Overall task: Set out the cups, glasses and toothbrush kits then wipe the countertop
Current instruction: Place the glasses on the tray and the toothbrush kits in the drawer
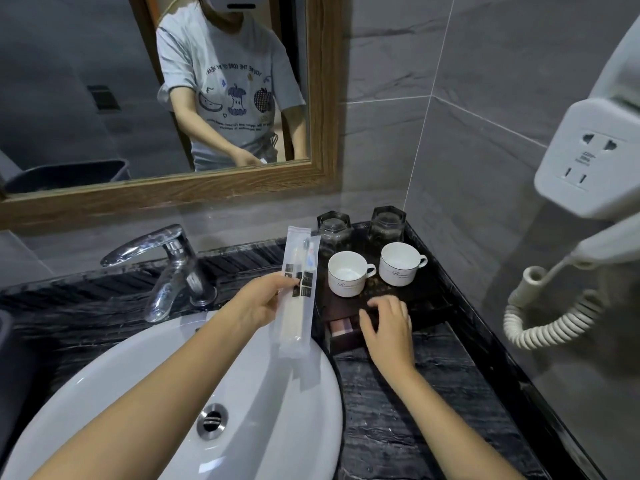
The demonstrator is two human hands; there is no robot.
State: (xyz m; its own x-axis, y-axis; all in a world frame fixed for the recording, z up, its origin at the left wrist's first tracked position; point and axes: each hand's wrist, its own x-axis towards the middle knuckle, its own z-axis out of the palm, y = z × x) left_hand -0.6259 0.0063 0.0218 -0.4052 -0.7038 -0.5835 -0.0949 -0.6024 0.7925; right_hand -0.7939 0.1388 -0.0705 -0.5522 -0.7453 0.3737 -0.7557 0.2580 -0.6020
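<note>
Now the left hand (258, 303) grips two kits (298, 289) above the sink (121, 393); the right hand (388, 323), fingers curled, rests on the tray's (433, 299) front edge, holding nothing.

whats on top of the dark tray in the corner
On the dark tray stand two white cups in front and two glasses behind. The right hand rests on its front edge, hiding what lies under it there.
</note>
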